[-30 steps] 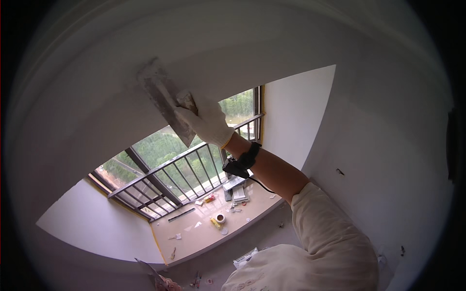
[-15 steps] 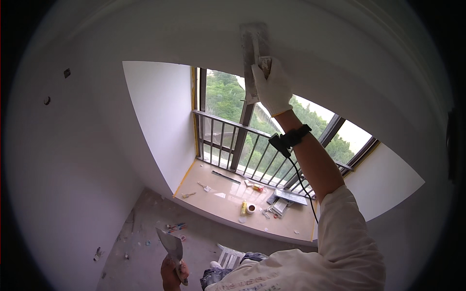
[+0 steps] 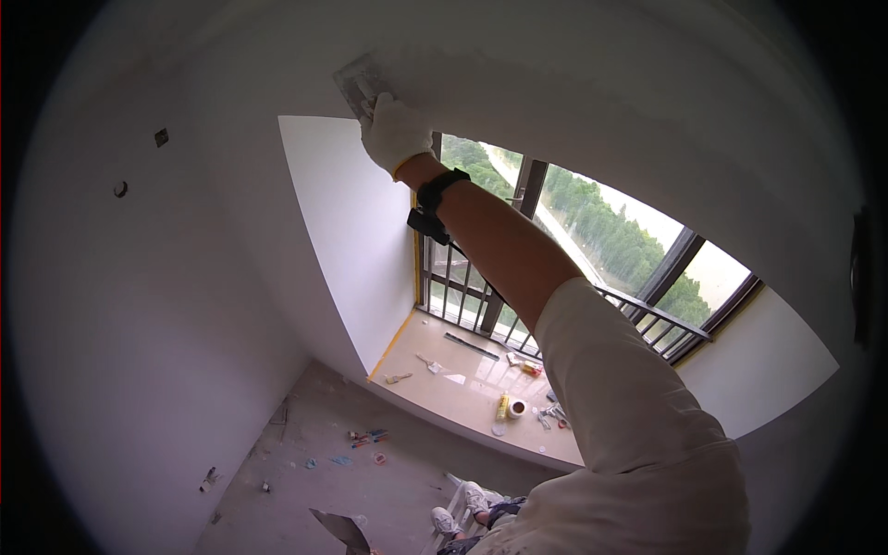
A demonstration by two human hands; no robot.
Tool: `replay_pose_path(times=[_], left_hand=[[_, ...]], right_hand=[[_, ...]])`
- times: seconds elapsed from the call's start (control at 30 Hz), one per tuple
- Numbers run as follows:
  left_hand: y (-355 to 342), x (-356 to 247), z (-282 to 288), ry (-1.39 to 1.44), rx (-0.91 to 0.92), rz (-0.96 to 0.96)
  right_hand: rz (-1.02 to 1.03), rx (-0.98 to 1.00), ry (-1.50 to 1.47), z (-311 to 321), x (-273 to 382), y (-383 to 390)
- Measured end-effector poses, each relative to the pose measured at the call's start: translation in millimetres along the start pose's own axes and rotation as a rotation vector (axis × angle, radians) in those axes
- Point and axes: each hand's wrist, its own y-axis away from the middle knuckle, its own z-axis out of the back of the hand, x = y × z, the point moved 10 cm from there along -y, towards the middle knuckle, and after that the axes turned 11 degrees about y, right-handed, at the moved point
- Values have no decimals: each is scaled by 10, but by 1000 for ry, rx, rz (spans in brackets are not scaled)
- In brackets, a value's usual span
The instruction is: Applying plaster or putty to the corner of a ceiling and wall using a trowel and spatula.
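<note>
High on the wall above the window recess, my right hand [image 3: 398,137] wears a white glove and is closed round the handle of a plastering trowel [image 3: 354,79]. Its flat blade lies against the wall near the recess's upper left corner, beside a darker smeared band of wall [image 3: 481,88]. A black strap with a small device [image 3: 430,208] sits on my right wrist. At the lower edge, a putty knife [image 3: 342,531] shows its wide blade, tilted upward. My left hand, which holds it, is almost wholly cut off by the picture's edge.
Brushes [image 3: 399,377], a yellow bottle [image 3: 502,407], a tape roll [image 3: 517,408] and small tools lie on the sill [image 3: 462,379]. Dark railings [image 3: 462,287] front the window. My shoes [image 3: 444,520] stand on a slatted step [image 3: 460,504] above the floor, where scraps [image 3: 370,435] lie scattered.
My right hand and the trowel have moved left along the wall, from above the window's middle to the recess's upper left corner. My left hand and putty knife have sunk toward the lower edge.
</note>
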Motion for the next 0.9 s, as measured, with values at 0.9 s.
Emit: replay_pose_path(times=[0.9], left_hand=[[-718, 170, -2709, 48, 795, 336]], right_hand=[[107, 1036, -458, 777, -1616, 4240]])
